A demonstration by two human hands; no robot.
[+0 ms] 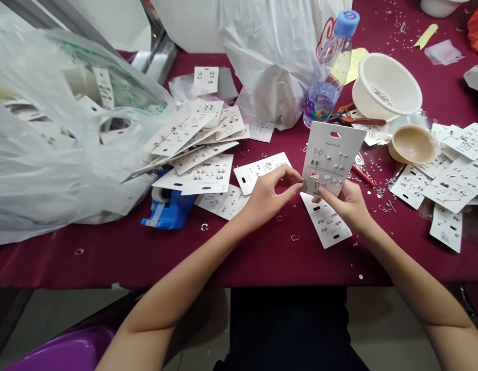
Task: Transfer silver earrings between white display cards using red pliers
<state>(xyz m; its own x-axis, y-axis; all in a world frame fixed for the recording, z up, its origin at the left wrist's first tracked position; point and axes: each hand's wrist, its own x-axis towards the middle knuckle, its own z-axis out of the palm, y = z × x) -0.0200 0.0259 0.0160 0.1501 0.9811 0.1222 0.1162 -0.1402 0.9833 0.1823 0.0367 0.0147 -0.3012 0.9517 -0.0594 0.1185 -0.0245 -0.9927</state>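
- The Stack Lab card (331, 144) is raised in front of me, above the table's near half, its printed face towards me, rows of small silvery pieces fixed on it.
- My right hand (350, 206) has it pinched at the lower right, thumb across the front near the bottom edge, fingers mostly hidden behind.
- My left hand (267, 193) is curled at the card's lower left edge, thumb and forefinger tips nearly together; I cannot tell whether they grip the edge, a tiny piece or nothing.
- Just below, another white card (327, 226) lies slanted on the maroon tablecloth (146, 263), metal pieces on it too.
- Beyond my left fingers lies a card with a dark slot (252, 172).
- Right of my grip, a thin red stick (364, 176) sits among loose metal bits.
- Behind the raised card stand a blue-capped bottle (324, 98), orange-handled pliers (364, 121) lying flat, a white bowl (403, 82) with small bits inside, and a tan bowl (412, 144).
- Further right, more cards (459, 180) overlap.
- To the left, a heap of cards (188, 126) leans by a blue tape dispenser (177, 211) and a big translucent bag (68, 180).
- At the back, a white plastic bag (277, 56) bulges beside the bottle.
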